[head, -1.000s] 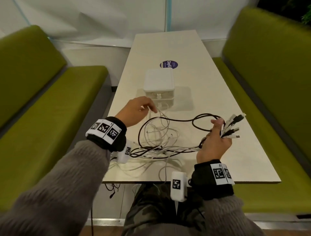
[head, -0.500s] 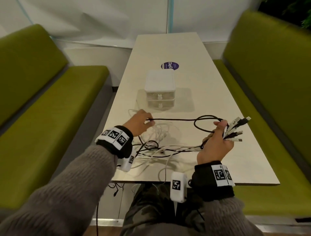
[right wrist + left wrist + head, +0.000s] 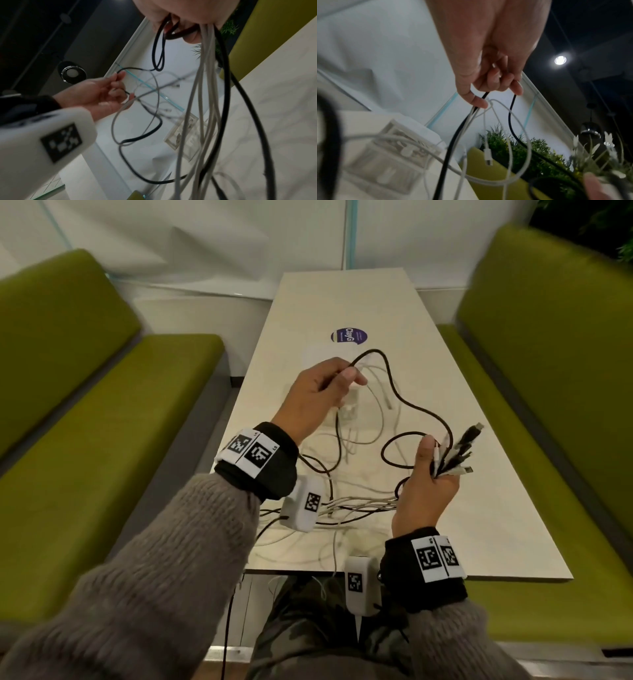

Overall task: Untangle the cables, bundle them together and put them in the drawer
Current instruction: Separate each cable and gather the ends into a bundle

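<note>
My left hand (image 3: 342,374) is raised over the table and grips a loop of the black cable (image 3: 407,402); in the left wrist view a white cable (image 3: 508,112) hangs from the same fingers (image 3: 488,88). My right hand (image 3: 433,463) holds a bundle of black and white cable ends (image 3: 459,450) upright, plugs fanning out above the fist. Their tails run left as a loose tangle of cables (image 3: 356,503) on the table. The small white drawer unit (image 3: 393,152) stands behind my left hand, mostly hidden in the head view; both its drawers look closed.
The long pale table (image 3: 479,440) carries a purple sticker (image 3: 348,336) beyond the drawer unit. Green benches (image 3: 102,422) flank it on both sides. Some cable ends dangle over the near table edge (image 3: 236,594) toward my lap.
My left hand has risen from the table and moved away from me, lifting a loop of black cable with a white one. My right hand has kept hold of the cable ends, hardly moving.
</note>
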`<action>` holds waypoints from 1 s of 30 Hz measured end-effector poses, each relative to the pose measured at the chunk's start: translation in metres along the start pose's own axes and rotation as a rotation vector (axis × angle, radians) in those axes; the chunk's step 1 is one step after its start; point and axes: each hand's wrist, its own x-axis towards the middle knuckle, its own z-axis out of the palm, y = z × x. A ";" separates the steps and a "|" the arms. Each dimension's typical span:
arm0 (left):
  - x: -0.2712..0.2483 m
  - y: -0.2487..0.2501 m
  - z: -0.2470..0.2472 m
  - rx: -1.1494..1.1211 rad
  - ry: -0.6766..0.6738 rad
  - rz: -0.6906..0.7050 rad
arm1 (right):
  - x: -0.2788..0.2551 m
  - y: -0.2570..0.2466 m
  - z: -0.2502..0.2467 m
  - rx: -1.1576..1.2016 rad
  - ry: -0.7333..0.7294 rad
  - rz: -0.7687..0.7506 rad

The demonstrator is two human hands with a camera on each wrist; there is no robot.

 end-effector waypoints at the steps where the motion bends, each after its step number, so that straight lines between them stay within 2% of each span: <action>1: -0.001 0.000 0.006 -0.034 -0.010 -0.015 | -0.001 0.000 0.000 -0.007 -0.006 0.013; 4: -0.008 -0.006 0.018 -0.040 -0.119 -0.051 | -0.003 -0.003 0.002 -0.021 -0.022 0.052; 10: -0.024 -0.018 0.036 0.256 -0.371 0.009 | -0.008 -0.005 0.007 -0.072 -0.154 0.041; 15: -0.033 -0.020 0.041 0.287 -0.428 0.030 | -0.010 -0.004 0.008 -0.102 -0.245 0.041; 20: -0.031 -0.028 0.037 0.459 -0.460 -0.045 | -0.009 0.002 0.007 -0.170 -0.099 0.012; 23: -0.034 -0.045 0.022 0.554 -0.486 -0.180 | 0.000 0.002 0.003 -0.154 0.016 0.037; 26: -0.040 -0.060 0.011 0.499 -0.502 -0.329 | 0.007 0.005 -0.002 -0.131 0.074 0.070; 30: -0.035 -0.077 0.001 0.600 -0.511 -0.399 | 0.005 -0.001 -0.003 -0.043 0.126 0.115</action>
